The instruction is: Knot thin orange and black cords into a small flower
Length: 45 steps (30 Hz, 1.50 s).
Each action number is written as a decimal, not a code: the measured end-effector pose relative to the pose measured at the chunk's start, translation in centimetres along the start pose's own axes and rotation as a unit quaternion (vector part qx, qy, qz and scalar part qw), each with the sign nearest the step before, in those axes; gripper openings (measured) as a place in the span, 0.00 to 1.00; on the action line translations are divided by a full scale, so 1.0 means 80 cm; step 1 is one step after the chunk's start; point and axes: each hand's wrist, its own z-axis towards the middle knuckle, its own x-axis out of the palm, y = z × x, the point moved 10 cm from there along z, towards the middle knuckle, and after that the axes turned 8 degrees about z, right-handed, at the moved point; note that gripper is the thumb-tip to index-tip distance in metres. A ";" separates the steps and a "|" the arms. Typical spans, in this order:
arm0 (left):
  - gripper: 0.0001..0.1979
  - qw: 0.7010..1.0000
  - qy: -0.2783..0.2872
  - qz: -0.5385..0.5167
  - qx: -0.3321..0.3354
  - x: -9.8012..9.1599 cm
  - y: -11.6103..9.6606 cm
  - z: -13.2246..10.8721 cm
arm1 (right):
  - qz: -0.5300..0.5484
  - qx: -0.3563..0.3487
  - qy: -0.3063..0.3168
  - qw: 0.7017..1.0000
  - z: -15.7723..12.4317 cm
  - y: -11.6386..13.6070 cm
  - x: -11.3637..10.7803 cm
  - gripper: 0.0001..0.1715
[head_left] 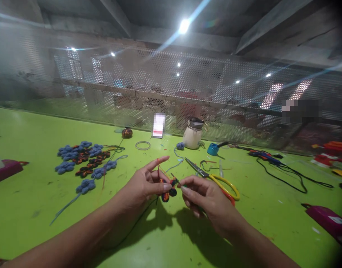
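My left hand [148, 184] pinches a small crocheted flower [165, 195] in black and orange yarn between thumb and fingers. A reddish strand of yarn [158, 169] runs over its raised index finger. Close on the right, my right hand [200, 193] is closed in a pinch on a thin crochet hook [180, 184], mostly hidden by the fingers, at the flower's edge. Dark yarn trails down from the flower toward my left forearm. Just beyond my right hand lie scissors [212, 176] with yellow and orange handles, blades apart.
Several blue crocheted flowers [86, 185] and dark-orange flowers [86, 171] lie at left. Behind stand a yarn ball [126, 133], a ring [142, 145], a phone [158, 125], a pale jug [192, 136] and a blue pot [212, 149]. Corded tools [265, 157] lie right. A perforated screen [165, 85] borders the table.
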 end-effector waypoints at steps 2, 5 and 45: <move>0.47 1.000 0.007 0.014 0.014 0.003 -0.005 0.000 | -0.018 -0.012 -0.006 1.000 -0.001 0.004 -0.001 0.18; 0.52 0.999 0.015 0.043 0.030 0.007 -0.009 0.000 | -0.027 -0.019 0.002 0.999 -0.002 0.005 0.001 0.22; 0.37 0.996 -0.048 0.016 -0.072 -0.005 0.016 -0.008 | 0.075 0.001 -0.053 0.996 0.005 -0.008 -0.011 0.19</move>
